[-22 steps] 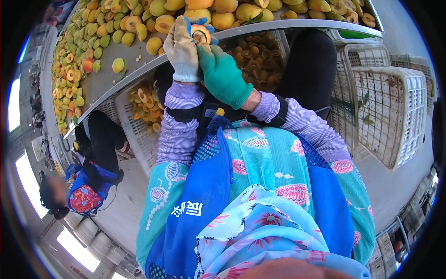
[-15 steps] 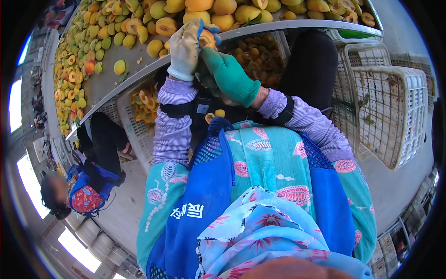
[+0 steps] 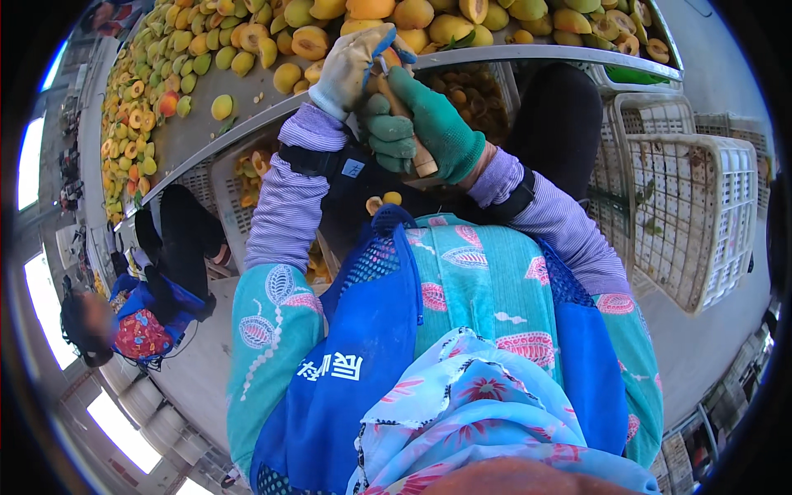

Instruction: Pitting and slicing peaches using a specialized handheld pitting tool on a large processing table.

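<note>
My left hand (image 3: 351, 73), in a white glove with blue on the fingers, closes around a yellow-orange stone fruit (image 3: 391, 58) at the table's near edge. My right hand (image 3: 437, 124), in a green glove, grips the wooden handle (image 3: 423, 158) of a slim hand tool. Its metal end meets the fruit, but its exact shape is partly hidden by the fingers. Both hands are close together over my lap. Below them, a cut fruit half (image 3: 374, 205) and a small yellow piece (image 3: 392, 198) lie against the dark cloth.
A metal-edged table (image 3: 194, 169) carries many whole and halved fruits (image 3: 309, 43). Beneath it, a white crate (image 3: 233, 186) holds orange pieces. White plastic crates (image 3: 701, 214) stand tilted at my right. Another person (image 3: 153, 326) sits at my left.
My right hand has shifted slightly right and down and turned, bringing the wooden handle into view. My left hand has moved slightly right with the fruit.
</note>
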Demonstrator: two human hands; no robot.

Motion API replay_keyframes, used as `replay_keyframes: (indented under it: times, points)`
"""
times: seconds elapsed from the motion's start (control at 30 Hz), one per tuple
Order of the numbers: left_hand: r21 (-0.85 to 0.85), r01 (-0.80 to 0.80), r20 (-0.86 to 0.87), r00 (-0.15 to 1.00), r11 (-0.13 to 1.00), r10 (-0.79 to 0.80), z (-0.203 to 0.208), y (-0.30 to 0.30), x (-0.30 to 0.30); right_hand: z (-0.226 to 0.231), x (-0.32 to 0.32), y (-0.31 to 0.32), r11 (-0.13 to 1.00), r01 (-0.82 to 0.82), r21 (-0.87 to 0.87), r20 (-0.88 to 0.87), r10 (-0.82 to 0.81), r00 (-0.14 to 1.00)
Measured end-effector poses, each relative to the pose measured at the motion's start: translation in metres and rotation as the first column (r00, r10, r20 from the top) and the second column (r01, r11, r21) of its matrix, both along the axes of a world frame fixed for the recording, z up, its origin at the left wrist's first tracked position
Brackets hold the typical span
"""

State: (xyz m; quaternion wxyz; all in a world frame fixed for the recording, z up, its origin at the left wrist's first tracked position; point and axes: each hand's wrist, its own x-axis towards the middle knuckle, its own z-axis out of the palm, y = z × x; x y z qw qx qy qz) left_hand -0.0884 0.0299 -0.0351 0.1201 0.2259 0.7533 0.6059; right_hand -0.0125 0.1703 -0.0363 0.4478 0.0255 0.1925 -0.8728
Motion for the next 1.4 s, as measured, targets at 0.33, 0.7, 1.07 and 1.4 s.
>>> replay_keyframes:
  times: [0.33, 0.7, 1.07, 1.4]
  points:
    - [0.274, -0.065, 0.237, 0.972, 0.959, -0.002, 0.003, 0.013, 0.01, -0.006, -0.001, 0.009, 0.994, -0.049, -0.097, -0.032, 0.046, 0.998]
    - [0.664, -0.555, 0.619, 0.784, 0.501, 0.047, -0.005, -0.034, 0.049, -0.004, 0.007, 0.0, 0.755, -0.125, -0.644, 0.038, 0.195, 0.98]
    - [-0.919, -0.376, -0.328, 0.896, 0.118, 0.298, -0.012, -0.136, -0.027, -0.023, 0.01, 0.006, 0.751, 0.027, 0.659, 0.026, -0.059, 0.998]
    - [0.034, -0.316, -0.181, 0.931, 0.948, 0.317, -0.002, -0.052, 0.024, -0.005, -0.02, -0.021, 0.387, 0.726, 0.569, -0.821, 0.327, 0.468]
